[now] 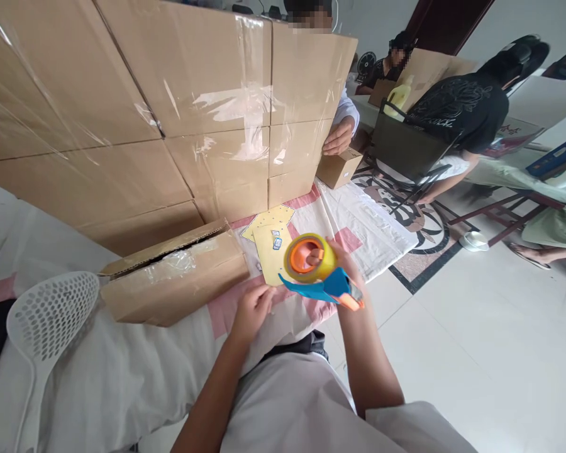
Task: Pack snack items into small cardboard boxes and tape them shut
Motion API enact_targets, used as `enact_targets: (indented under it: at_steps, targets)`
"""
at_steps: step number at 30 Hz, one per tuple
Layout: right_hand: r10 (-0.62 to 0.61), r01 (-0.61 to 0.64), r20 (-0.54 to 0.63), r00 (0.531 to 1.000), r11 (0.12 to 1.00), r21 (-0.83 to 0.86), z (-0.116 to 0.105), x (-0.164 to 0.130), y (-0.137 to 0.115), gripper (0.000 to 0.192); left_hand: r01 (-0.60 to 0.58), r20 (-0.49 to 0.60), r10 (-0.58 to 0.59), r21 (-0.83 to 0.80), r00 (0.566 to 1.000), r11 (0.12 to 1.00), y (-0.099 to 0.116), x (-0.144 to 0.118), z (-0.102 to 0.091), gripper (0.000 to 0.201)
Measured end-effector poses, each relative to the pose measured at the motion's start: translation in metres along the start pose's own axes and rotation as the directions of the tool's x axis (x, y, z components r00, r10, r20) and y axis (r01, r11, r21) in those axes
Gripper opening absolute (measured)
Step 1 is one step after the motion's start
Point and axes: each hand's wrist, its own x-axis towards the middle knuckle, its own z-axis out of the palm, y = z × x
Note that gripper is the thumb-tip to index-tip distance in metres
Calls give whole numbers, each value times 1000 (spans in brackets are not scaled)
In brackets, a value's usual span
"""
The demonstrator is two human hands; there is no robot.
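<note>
My right hand [342, 255] grips a packing-tape dispenser [306, 289] with a blue and orange body and a wide yellow roll. One finger shows through the orange hub. Just left of it, my left hand [252, 309] is closed, its fingertips pinching the near edge of a pale yellow paper sheet [266, 248] with small blue-edged pictures. A second yellow sheet with a wavy edge [283, 216] lies partly under the first. To the left of my left hand lies a cardboard box [179, 277] with clear tape over its side.
A wall of taped cardboard boxes [207, 94] stands along the table's far side. A white slotted skimmer [51, 314] lies at left on the cloth [108, 371]. Across from me, another person's hand [340, 135] is over a small box [337, 170]. More people sit beyond, near a black chair [405, 148].
</note>
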Motion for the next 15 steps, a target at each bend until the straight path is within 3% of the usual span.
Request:
enact_targets:
  at_steps: [3, 5, 7, 9, 11, 15]
  targets:
    - [33, -16, -107, 994, 988, 155, -16, 5, -14, 49, 26, -11, -27, -39, 1000, 999, -1, -2, -11, 41]
    - [-78, 124, -258, 963, 978, 166, -23, 17, -13, 45, 25, 0, -25, -78, 1000, 997, 7, -3, -14, 40]
    - [-203, 235, -307, 930, 969, 71, -28, 36, -1, 43, 29, 15, -28, -110, 999, 994, 16, -4, -14, 42]
    - [-224, 223, -243, 944, 974, -34, -31, 59, 17, 45, 38, 31, -34, -124, 999, 992, 19, -4, -13, 43]
    - [-167, 145, -175, 970, 981, -129, -33, 79, 35, 52, 46, 29, -43, -137, 999, 989, 18, -4, -14, 44]
    - [-106, 72, -135, 985, 970, -232, -38, 96, 60, 62, 76, -13, -80, -180, 997, 981, 10, -4, -23, 49]
